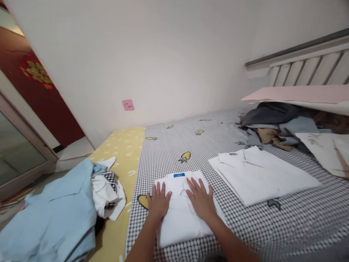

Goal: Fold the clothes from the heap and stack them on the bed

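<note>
A folded white shirt (181,227) lies on the checked bedsheet (166,153) with its collar at the far end and a blue label inside the neck. My left hand (159,202) rests flat on the shirt's left side, fingers spread. On the right side, near the collar, my right hand (201,200) also lies flat with its fingers apart. Neither hand grips anything. To the right is another folded white garment (261,174), collar away from me, with a dark label at its neck.
A light blue garment (62,203) and a white-and-checked bundle (107,193) are heaped at the left. Dark and grey clothes (275,120) lie under a pink board (300,94) at the back right. A wall (169,62) bounds the bed's far side.
</note>
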Action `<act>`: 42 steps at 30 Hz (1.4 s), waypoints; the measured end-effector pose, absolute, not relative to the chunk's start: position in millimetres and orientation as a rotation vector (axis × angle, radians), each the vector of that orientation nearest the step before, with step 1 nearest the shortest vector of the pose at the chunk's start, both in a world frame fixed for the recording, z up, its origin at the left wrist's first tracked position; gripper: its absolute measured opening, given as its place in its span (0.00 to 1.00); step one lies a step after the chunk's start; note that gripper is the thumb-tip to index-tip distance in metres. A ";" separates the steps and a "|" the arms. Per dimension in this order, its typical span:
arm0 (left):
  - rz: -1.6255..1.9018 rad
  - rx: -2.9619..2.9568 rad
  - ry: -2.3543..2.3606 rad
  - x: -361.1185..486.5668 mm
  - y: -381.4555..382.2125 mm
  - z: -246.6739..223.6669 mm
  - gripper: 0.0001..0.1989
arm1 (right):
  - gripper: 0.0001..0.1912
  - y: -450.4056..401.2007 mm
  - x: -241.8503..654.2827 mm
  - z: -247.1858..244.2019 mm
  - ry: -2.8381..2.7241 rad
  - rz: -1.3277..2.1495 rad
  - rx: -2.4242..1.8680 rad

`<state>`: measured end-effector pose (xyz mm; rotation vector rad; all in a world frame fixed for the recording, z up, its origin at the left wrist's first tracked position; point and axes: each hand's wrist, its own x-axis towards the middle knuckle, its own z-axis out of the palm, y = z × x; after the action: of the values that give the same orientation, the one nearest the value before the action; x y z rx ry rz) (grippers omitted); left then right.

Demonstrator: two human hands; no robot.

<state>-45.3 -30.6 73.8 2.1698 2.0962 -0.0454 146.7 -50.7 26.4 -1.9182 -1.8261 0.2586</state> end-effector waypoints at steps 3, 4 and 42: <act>-0.009 2.173 2.173 -36.9 -49.9 83.5 0.31 | 0.28 -49.9 147.5 29.4 -1.838 0.278 -1.942; 0.059 2.221 2.215 -33.7 -58.2 84.4 0.31 | 0.29 -48.8 148.3 30.9 -1.846 0.290 -1.943; 0.167 2.279 1.884 -21.5 -107.6 60.2 0.28 | 0.25 -115.8 142.1 43.9 -1.957 0.021 -2.048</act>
<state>-21.5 -107.6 60.2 2.2793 1.8845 0.1674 142.1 -115.8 43.9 -2.0481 -1.9572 0.0215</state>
